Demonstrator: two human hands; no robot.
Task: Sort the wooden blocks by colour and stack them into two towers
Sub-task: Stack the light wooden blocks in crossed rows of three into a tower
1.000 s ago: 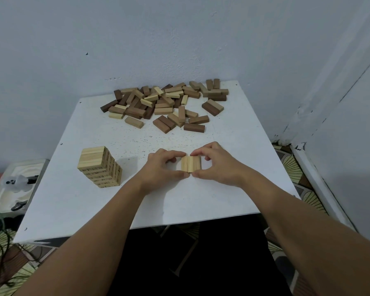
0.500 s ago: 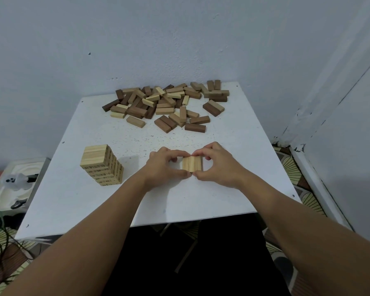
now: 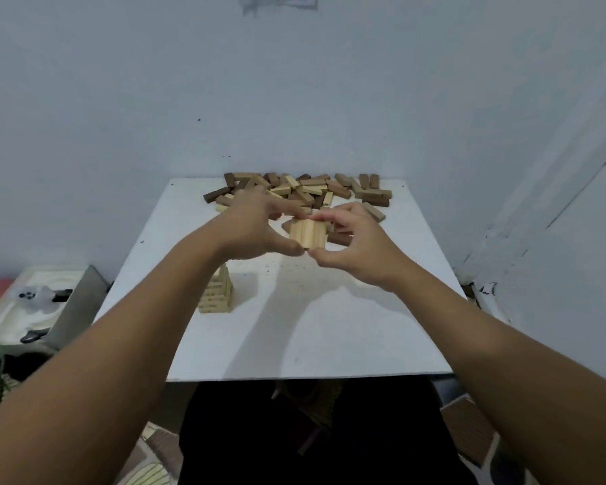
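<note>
At frame centre, a row of pale blocks (image 3: 307,237) is clamped between the left hand (image 3: 256,227) and right hand (image 3: 356,239), above the tabletop (image 3: 329,327); a pale tower (image 3: 217,292) is seen lower left.

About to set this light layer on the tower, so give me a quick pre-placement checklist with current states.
1. Grip: left hand and right hand pinch the row of light blocks from both sides: ok.
2. Row flush, blocks side by side: ok.
3. Row colour matches the light tower: ok.
4. Tower top visible: not ok, the left forearm covers it.
5. Row above the tower: not ok, it is off to the right.
6. Mixed block pile away from the tower: ok.
</note>
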